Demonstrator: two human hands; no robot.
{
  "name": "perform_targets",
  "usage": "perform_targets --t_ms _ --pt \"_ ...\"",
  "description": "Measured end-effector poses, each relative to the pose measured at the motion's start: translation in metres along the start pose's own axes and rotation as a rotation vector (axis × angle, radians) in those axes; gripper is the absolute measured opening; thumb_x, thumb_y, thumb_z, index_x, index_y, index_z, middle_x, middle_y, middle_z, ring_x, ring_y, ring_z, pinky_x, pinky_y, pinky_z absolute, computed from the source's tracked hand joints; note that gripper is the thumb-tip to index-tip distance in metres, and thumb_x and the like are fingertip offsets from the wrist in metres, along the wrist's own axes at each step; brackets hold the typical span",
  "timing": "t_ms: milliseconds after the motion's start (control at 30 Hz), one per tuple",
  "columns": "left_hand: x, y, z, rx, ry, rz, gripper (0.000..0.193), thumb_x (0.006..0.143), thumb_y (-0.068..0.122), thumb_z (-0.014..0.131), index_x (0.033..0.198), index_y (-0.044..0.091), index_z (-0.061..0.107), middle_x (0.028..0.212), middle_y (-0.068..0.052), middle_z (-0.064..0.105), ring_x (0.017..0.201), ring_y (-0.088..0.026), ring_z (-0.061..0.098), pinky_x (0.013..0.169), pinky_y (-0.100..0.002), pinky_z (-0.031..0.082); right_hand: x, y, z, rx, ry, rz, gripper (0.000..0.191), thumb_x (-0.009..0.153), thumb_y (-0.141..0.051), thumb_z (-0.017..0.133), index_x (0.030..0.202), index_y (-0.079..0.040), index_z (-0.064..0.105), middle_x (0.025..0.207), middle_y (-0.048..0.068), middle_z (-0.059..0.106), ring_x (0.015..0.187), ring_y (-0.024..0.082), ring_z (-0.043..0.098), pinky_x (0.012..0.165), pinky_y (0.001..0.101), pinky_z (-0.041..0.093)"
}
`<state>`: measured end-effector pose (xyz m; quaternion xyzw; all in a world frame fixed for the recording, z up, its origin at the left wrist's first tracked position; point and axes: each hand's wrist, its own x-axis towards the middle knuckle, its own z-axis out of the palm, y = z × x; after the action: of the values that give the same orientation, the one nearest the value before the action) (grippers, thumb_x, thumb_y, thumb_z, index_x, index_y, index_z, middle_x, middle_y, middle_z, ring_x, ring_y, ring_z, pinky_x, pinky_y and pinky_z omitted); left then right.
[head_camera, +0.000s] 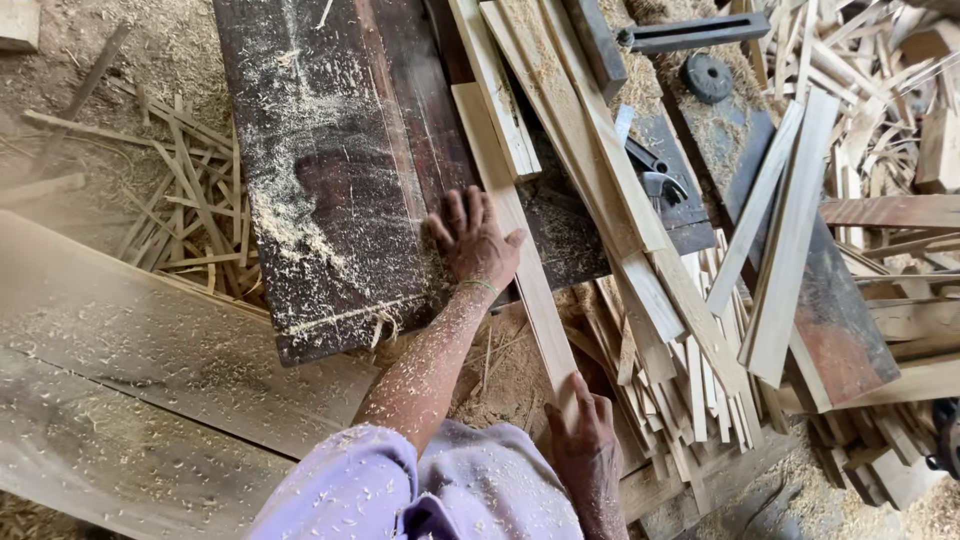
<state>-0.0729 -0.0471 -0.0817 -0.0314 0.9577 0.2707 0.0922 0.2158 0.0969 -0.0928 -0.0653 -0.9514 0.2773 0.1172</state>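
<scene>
Basically a sawdust-covered workshop. Dark worn table top (330, 170) fills the upper centre of the frame, dusted pale with shavings. Grey plank (140, 340) runs across the lower left. Loose thin offcuts (190, 210) lie on the floor at left, a bigger scrap pile (880, 90) at upper right. More light slats (780, 230) lean across centre right, beside a dark metal fitting (655, 175).

Left hand (473, 240): centre frame, palm down, fingers spread, flat on the table edge and touching the long pale wood strip (525, 250). Forearm speckled with sawdust, purple sleeve (400, 490) at bottom centre.

Right hand (585, 430): lower centre, fingers curled on the strip's near end, gripping it. The strip runs from there diagonally up across the table toward upper centre.
</scene>
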Motion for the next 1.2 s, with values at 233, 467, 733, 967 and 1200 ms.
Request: perform_targets --t_ms 233,467,733,967,1200 --pt "0.056 -0.007 0.003 0.006 0.027 0.079 0.093 0.098 0.054 0.057 0.162 0.004 0.013 0.173 -0.010 0.005 0.159 -0.027 -0.005 0.121 -0.061 -0.017 0.028 0.010 0.023 -0.018 0.017 -0.016 0.054 0.084 -0.023 0.079 0.134 -0.011 0.061 0.119 0.023 0.055 0.092 0.030 0.068 0.060 0.0368 0.068" --pt "0.104 -0.011 -0.009 0.056 0.055 0.075 0.087 0.098 0.046 0.060 0.162 0.006 0.017 0.173 -0.009 0.008 0.160 -0.026 -0.004 0.123 -0.062 -0.014 0.063 0.009 0.028 -0.299 0.042 -0.363 0.040 0.089 -0.022 0.073 0.128 -0.014 0.066 0.110 0.016 0.060 0.100 0.031 0.063 0.070 0.0404 0.063" --pt "0.146 -0.013 -0.024 0.091 0.037 0.053 0.087 0.098 0.050 0.057 0.162 0.007 0.016 0.173 -0.007 0.008 0.158 -0.027 -0.004 0.122 -0.062 -0.014 0.088 0.026 0.054 -0.183 -0.031 -0.157 0.039 0.095 -0.024 0.070 0.132 -0.015 0.064 0.103 0.016 0.058 0.091 0.028 0.058 0.067 0.0428 0.060" --pt "0.175 -0.017 -0.033 0.082 0.175 0.065 0.089 0.097 0.055 0.054 0.162 0.006 0.017 0.170 -0.008 0.011 0.157 -0.027 0.000 0.123 -0.061 -0.013 0.140 0.007 0.074 -0.237 -0.034 -0.207 0.040 0.098 -0.023 0.061 0.137 -0.019 0.059 0.100 0.017 0.054 0.091 0.031 0.055 0.063 0.0436 0.057" --pt "0.087 -0.021 0.005 -0.028 0.043 0.144 0.103 0.091 0.056 0.062 0.159 -0.002 0.011 0.170 -0.017 0.008 0.159 -0.031 0.003 0.122 -0.064 -0.009 0.180 -0.021 0.082 -0.272 -0.094 -0.154 0.024 0.106 -0.031 0.055 0.126 -0.021 0.062 0.095 0.014 0.051 0.088 0.028 0.052 0.066 0.0434 0.053"
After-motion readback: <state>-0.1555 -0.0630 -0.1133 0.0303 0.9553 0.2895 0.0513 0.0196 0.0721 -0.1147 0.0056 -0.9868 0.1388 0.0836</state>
